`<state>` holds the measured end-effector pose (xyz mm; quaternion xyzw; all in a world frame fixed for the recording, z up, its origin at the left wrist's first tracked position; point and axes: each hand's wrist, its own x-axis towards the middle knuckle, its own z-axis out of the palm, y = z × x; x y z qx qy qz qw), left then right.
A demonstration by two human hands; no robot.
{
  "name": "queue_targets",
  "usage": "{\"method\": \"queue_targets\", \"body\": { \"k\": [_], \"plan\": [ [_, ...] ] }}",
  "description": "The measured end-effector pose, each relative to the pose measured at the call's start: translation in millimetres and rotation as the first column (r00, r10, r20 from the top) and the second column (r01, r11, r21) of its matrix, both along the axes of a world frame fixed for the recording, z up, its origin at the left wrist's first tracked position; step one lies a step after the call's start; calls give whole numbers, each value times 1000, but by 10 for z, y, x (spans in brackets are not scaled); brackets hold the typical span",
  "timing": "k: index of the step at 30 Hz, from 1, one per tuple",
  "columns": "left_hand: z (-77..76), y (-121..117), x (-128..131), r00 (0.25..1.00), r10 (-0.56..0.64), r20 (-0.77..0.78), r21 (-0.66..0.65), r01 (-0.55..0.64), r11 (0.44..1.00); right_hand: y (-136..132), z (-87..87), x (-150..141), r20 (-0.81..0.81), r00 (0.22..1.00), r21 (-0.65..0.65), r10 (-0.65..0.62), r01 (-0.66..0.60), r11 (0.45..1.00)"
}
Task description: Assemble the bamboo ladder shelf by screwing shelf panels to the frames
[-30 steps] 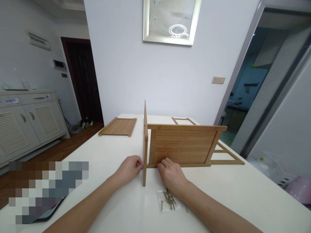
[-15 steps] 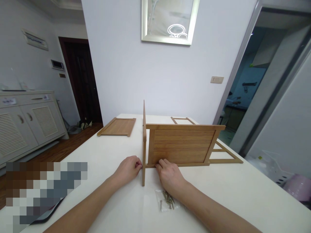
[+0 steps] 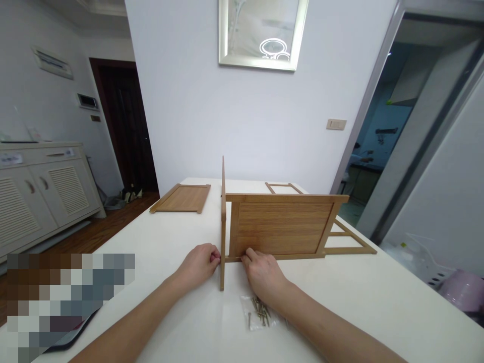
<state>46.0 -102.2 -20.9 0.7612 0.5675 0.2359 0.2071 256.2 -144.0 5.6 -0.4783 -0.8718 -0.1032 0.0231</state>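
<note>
Fingers of the left hand (image 3: 200, 263) are curled in, thumb and forefinger pinched together against the left face of a narrow, light-brown wooden upright (image 3: 223, 237); whether they hold something small, I cannot tell. On its other side, the right hand (image 3: 264, 275) bends its fingers over the lower rail of a rectangular brown wooden panel (image 3: 282, 227), standing on its long edge beside the upright; how firmly they grip is hidden. Just below the right hand lies a clear plastic bag (image 3: 257, 326) with brass-coloured metal screws (image 3: 261, 313). Farther out on the white table (image 3: 196, 322), another flat brown wooden panel (image 3: 183, 198) lies at far left, and an open light-wood frame (image 3: 346, 250) at right.
</note>
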Motion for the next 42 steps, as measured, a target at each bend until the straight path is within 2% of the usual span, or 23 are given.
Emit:
{"method": "queue_targets", "body": {
  "k": [16,25,34,42],
  "plan": [
    [8,-1,6,998,-23,-50,16,24,1000,8,30,-9,17,1000,-22,7,-7,1000],
    [-34,24,23,999,8,-45,29,-7,1000,7,29,-10,8,1000,-17,8,-8,1000],
    [2,12,-20,998,-29,-51,28,30,999,10,17,-4,8,1000,-3,6,-6,1000],
    [-44,33,15,998,13,-59,19,-11,1000,16,34,20,-7,1000,-16,-3,3,1000]
  ]
}}
